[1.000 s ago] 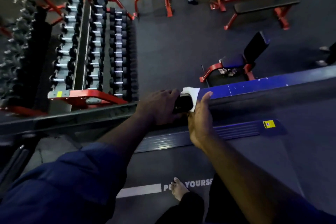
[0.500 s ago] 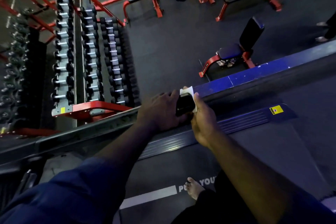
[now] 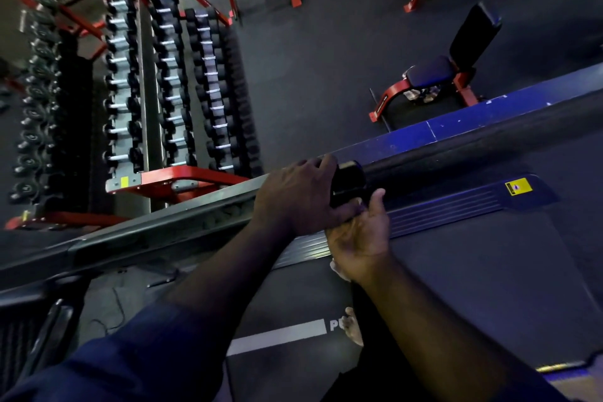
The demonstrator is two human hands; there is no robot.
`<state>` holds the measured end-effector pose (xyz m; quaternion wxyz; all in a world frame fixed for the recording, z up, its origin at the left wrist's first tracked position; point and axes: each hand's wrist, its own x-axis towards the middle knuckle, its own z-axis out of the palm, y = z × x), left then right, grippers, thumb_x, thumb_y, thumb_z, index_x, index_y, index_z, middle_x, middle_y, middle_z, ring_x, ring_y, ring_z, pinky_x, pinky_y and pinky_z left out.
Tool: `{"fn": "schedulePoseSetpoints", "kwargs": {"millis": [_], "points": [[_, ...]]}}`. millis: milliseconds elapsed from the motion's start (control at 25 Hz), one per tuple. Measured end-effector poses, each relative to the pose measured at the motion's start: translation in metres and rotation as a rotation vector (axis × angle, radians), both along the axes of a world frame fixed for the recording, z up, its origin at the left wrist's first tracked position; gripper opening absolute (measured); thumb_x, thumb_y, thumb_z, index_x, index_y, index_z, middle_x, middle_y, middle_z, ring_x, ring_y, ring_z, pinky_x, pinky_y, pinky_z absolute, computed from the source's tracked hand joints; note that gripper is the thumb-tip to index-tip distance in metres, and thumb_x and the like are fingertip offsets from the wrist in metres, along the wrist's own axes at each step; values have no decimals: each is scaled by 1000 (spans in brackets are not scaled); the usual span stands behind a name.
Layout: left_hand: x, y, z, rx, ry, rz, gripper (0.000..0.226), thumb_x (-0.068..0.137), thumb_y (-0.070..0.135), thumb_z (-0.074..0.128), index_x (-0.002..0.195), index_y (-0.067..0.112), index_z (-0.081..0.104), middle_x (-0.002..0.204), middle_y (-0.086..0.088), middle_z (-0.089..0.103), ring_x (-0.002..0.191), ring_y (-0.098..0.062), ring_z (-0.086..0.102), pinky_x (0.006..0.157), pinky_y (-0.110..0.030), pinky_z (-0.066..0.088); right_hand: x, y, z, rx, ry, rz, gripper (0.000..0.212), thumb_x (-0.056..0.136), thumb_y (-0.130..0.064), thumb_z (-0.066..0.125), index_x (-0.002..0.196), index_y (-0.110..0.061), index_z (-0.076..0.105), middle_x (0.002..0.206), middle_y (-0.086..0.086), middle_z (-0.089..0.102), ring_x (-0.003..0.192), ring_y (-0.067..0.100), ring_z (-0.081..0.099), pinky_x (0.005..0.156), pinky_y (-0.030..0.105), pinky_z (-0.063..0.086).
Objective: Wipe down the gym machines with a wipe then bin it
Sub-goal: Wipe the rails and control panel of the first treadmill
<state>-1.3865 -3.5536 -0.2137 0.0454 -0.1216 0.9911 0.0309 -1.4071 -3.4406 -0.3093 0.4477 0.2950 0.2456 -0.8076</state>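
The person stands on a treadmill, leaning over its side handrail (image 3: 489, 142). The rail's long axis crosses in front of them from lower left to upper right. Both hands meet at one spot on it, around a black block (image 3: 348, 180) that sits on the rail; what that block is, I cannot make out.

The left hand (image 3: 300, 196) comes over the top, knuckles up, with its fingers curled round the block's far edge and its thumb along the near side, so it grips it. The right hand (image 3: 360, 235) lies just below and touches the left, on the belt side of the rail. Its wrist is bent back and its thumb is raised against the block's lower corner. Its fingers are tucked under the left hand, so I cannot tell whether they are curled or flat.

The only sign of the wipe (image 3: 338, 270) is a small pale scrap showing at the heel of the right hand, and I take that to be it. If so, it is bunched in or under that palm, on the near side of the rail.

The long dark stretch of rail runs up and to the right from the hands. The right hand is nearer to it, so a sweep that way along the rail seems the likely next move.

Beyond the rail stand a dumbbell rack (image 3: 169, 178) and an adjustable bench (image 3: 437, 75).
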Motion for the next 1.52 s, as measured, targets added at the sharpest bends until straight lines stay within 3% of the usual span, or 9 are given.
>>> {"fn": "schedulePoseSetpoints", "kwargs": {"millis": [320, 480, 640, 760, 960, 1040, 1160, 1360, 1520], "points": [[15, -17, 1, 114, -65, -18, 75, 79, 82, 58, 128, 26, 50, 117, 4, 67, 103, -23, 66, 70, -32, 37, 31, -34, -8, 41, -163, -33, 62, 95, -71, 45, 113, -20, 75, 118, 9, 75, 115, 27, 68, 107, 39, 46], [76, -66, 4, 80, -134, 66, 79, 73, 78, 57, 130, 24, 49, 120, 2, 67, 108, -27, 66, 74, -34, 41, 55, -60, -11, 46, -157, -16, 66, 101, -69, 36, 82, -23, 78, 78, 0, 75, 72, 18, 71, 73, 27, 56], [145, -105, 7, 46, -127, 198, 86, 66, 76, 46, 133, 21, 51, 123, -3, 64, 115, -30, 62, 96, -45, 49, 89, -82, -24, -30, -149, 61, 58, 96, -76, 38, 102, -34, 77, 116, 7, 73, 96, 32, 68, 82, 35, 54], [186, -115, 3, 38, -68, 284, 92, 66, 73, 50, 140, 17, 48, 132, -6, 60, 124, -30, 57, 111, -47, 40, 114, -108, -31, -62, -94, 198, 61, 97, -73, 44, 144, -35, 53, 140, 18, 62, 109, 39, 67, 91, 42, 57], [218, -120, 0, 52, 11, 346, 97, 70, 61, 75, 151, 17, 43, 147, -4, 52, 139, -26, 46, 124, -46, 23, 148, -139, -21, -79, -91, 274, 56, 93, -50, 55, 138, -15, 58, 125, 22, 64, 82, 32, 71, 66, 35, 60], [221, -127, 3, 67, -18, 375, 98, 70, 59, 78, 151, 16, 43, 146, -5, 52, 139, -27, 46, 125, -46, 22, 154, -146, -23, -82, -74, 271, 65, 100, -47, 51, 155, -12, 45, 143, 23, 58, 101, 37, 68, 75, 39, 60], [239, -149, 6, 73, -49, 461, 94, 72, 57, 78, 150, 17, 44, 146, -6, 53, 139, -28, 46, 125, -47, 21, 173, -166, -21, -91, -108, 323, 61, 106, -42, 46, 158, -10, 40, 136, 22, 61, 102, 37, 69, 78, 41, 61], [267, -166, 10, 58, -49, 496, 88, 72, 51, 81, 147, 18, 50, 142, -5, 55, 137, -28, 48, 124, -49, 20, 193, -192, -20, -113, -138, 416, 56, 104, -32, 46, 154, -7, 45, 142, 19, 58, 111, 35, 66, 90, 43, 56], [281, -173, 12, 109, -56, 515, 97, 66, 41, 85, 152, 18, 46, 147, -5, 51, 141, -27, 43, 127, -52, 18, 211, -206, -17, -87, -188, 555, 53, 97, -31, 51, 142, -5, 58, 147, 22, 56, 124, 38, 61, 118, 51, 37]]}}
